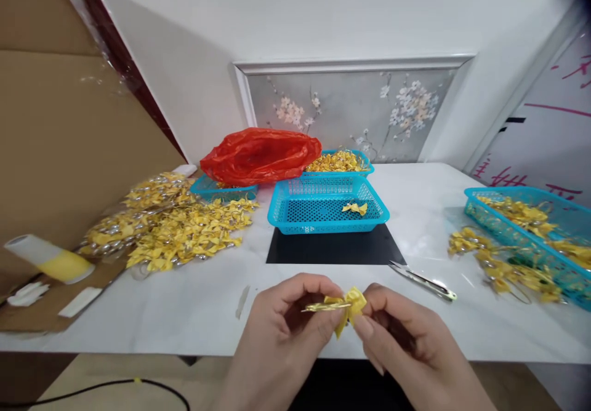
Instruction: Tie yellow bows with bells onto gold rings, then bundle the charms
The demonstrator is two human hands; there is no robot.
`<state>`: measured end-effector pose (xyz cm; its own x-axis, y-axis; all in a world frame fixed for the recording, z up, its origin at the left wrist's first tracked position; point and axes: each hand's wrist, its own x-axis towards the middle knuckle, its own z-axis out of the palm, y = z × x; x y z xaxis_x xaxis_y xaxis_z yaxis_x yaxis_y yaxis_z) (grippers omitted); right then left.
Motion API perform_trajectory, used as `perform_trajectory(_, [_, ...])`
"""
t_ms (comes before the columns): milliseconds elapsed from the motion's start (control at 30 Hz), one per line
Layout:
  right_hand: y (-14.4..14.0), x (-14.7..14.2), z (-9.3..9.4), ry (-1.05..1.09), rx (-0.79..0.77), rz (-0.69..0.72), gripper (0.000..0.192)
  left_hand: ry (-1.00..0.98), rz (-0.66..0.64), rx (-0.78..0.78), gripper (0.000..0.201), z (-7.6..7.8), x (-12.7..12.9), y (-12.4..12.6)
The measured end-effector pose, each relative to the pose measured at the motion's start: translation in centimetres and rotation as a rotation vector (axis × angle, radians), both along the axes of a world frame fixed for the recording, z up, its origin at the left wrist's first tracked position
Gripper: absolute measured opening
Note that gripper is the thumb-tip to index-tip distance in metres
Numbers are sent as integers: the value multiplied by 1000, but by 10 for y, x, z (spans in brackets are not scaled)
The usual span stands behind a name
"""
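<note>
Between my two hands, over the front edge of the table, is a small yellow ribbon bow [355, 302] with gold ties [318, 307] sticking out to the left. My left hand [290, 331] pinches the bow and the ties between thumb and forefinger. From the other side, the thumb and fingers of my right hand [401, 337] are closed on the bow's right part. Beyond my hands stands a blue plastic basket [327, 227] with one yellow bow [355, 208] in it. A pair of tweezers [422, 280] lies on the table behind my right hand.
Yellow bows with silvery beads are heaped [184, 232] at the left. A red plastic bag [261, 152] sits behind, beside another basket of bows [339, 162]. At the right is a blue basket [567, 269] with bows, more lying beside it [508, 266]. A yellow-and-white cone [50, 260] lies far left.
</note>
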<state>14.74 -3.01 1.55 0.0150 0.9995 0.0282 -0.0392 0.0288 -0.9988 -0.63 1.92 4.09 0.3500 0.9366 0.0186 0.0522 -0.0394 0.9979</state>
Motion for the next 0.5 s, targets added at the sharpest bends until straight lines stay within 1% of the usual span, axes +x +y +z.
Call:
perform_trajectory(133, [-3, -3, -4, 94, -34, 58, 37, -5, 14, 17, 7, -3, 1, -5])
perform_trajectory(233, [-3, -3, -3, 67, -19, 32, 36, 8, 8, 27, 10, -1, 2, -7])
perform_trajectory(333, [-1, -1, -3, 52, -8, 12, 36, 13, 35, 33, 7, 3, 4, -9])
perform_trajectory(500, [2, 1, -8, 11, 18, 76, 35, -44, 81, -33, 12, 5, 5, -10])
